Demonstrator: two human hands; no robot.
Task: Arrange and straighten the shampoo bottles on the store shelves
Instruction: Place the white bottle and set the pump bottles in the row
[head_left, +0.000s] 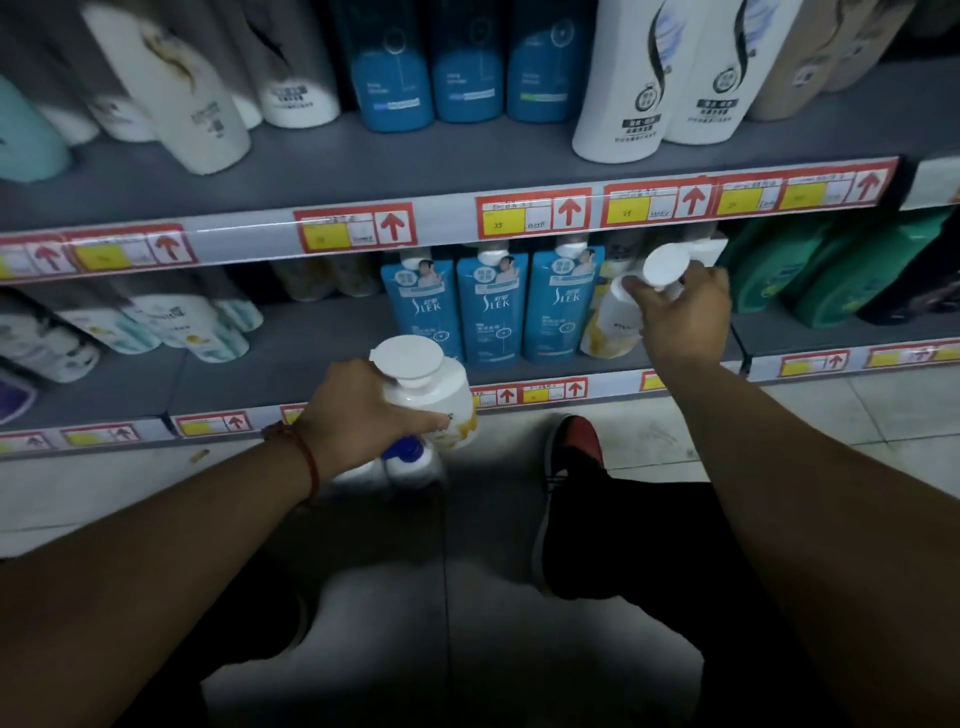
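My left hand (358, 410) grips a white and yellow shampoo bottle (441, 395) by its shoulder, held in the air in front of the lower shelf edge (530, 392). My right hand (680, 317) holds a second white and yellow bottle (615, 322) near its pump cap, standing tilted on the lower shelf just right of three blue SLEK bottles (491, 306). Two bottles with a blue cap (410, 457) stand on the floor below my left hand, partly hidden by it.
The upper shelf (415, 166) carries white, blue and beige bottles. Green bottles (810, 265) stand at the right of the lower shelf, white ones (171, 322) at the left. Red and yellow price tags line the shelf edges. My knee and a red and black shoe (571, 452) rest on the tiled floor.
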